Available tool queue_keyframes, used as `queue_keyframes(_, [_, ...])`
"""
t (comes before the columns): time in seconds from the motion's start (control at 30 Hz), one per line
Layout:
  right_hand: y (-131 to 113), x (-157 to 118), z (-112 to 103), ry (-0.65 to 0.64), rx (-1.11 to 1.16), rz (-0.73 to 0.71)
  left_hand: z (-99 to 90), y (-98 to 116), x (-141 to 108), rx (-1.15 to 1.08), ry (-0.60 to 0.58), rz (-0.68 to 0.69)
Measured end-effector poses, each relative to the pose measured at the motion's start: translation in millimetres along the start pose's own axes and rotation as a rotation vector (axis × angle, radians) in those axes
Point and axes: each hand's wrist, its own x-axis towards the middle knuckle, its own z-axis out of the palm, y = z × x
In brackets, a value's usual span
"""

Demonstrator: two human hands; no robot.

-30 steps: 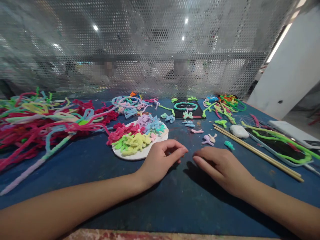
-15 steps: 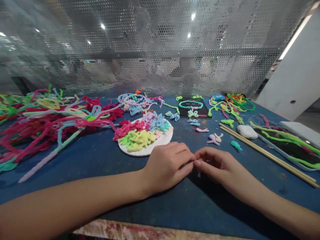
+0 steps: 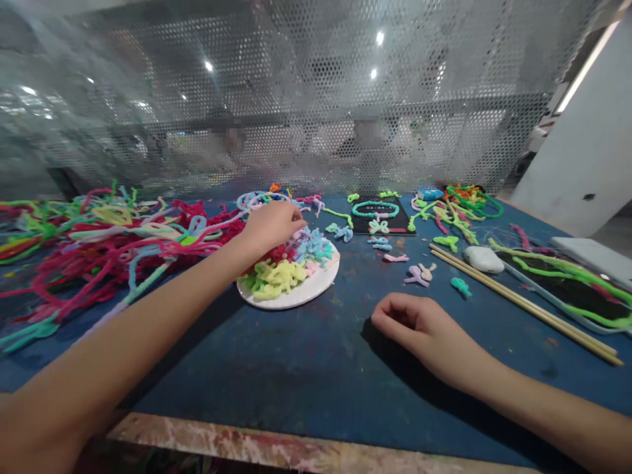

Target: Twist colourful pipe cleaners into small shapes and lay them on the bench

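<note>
My left hand (image 3: 274, 227) reaches over the far left part of a white plate (image 3: 296, 297), above the red and lilac pieces; its fingertips point down, and what they hold, if anything, is hidden. Yellow-green twisted pieces (image 3: 279, 278) and blue ones (image 3: 314, 243) lie on the plate. My right hand (image 3: 415, 329) rests on the blue table (image 3: 316, 368) with thumb and forefinger curled together in a pinch; nothing can be made out between them. Beyond it lie a lilac piece (image 3: 417, 276) and a teal piece (image 3: 461, 286).
A tangled heap of fuzzy stems (image 3: 99, 263) covers the left side. A black device (image 3: 405, 214) bearing a fuzzy ring (image 3: 376, 209) lies at the back. Two wooden sticks (image 3: 523, 303), a white case (image 3: 484, 259) and more stems (image 3: 567, 273) are at right.
My left hand has left my right hand and moved up and left, over the plate. My right hand stays near its place, fingers still curled.
</note>
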Motion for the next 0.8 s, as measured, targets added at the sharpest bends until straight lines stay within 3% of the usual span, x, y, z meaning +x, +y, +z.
queue_keyframes(0.2, [-2.5, -2.6, -1.4, -0.017, -0.054, -0.049, 15.6, -12.6, 5.5, 0.118, -0.028, -0.037])
queue_keyframes(0.43, [-2.7, -5.3, -1.8, -0.035, -0.045, -0.042, -12.0, -11.8, -1.7, 0.103, 0.102, -0.020])
queue_keyframes(0.53, [-1.8, -4.8, -2.4, -0.027, -0.038, -0.046, -19.0, -13.5, -1.4, 0.020, 0.122, -0.018])
queue_keyframes(0.7, [-1.9, -4.5, -1.3, -0.026, -0.051, -0.061, -17.6, -17.8, -0.1, -0.245, 0.028, -0.026])
queue_keyframes(0.8, [-3.5, -4.7, -1.2, -0.015, -0.053, -0.066, -17.4, -12.2, -5.4, -0.376, 0.034, -0.031])
